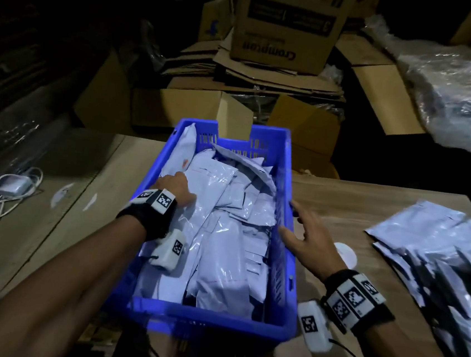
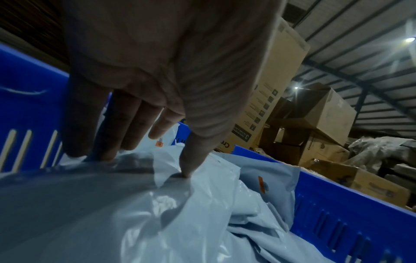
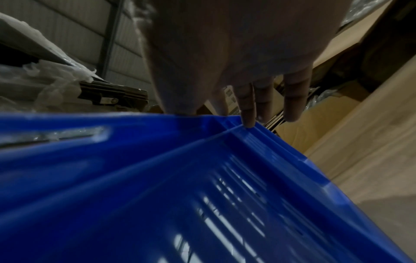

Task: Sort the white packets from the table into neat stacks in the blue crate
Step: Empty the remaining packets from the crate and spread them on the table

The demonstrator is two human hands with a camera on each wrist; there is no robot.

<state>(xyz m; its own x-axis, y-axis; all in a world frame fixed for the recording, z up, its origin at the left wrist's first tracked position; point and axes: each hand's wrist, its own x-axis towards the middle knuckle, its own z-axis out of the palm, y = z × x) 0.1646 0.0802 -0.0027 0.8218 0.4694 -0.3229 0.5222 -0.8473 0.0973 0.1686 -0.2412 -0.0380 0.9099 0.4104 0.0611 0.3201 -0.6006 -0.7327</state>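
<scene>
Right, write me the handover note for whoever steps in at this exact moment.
Left hand: inside the blue crate, fingers straight, pressing down on the white packets in the crate near its left wall.
Right hand: open, holds nothing, fingertips at the crate's right rim.
Things: the crate stands on the table, nearly full. A loose pile of packets on the table lies to its right.
Done: most packets are in the crate, but they overlap at odd angles, not in neat stacks.
Left: square up the crate's contents, then bring over the table pile.
</scene>
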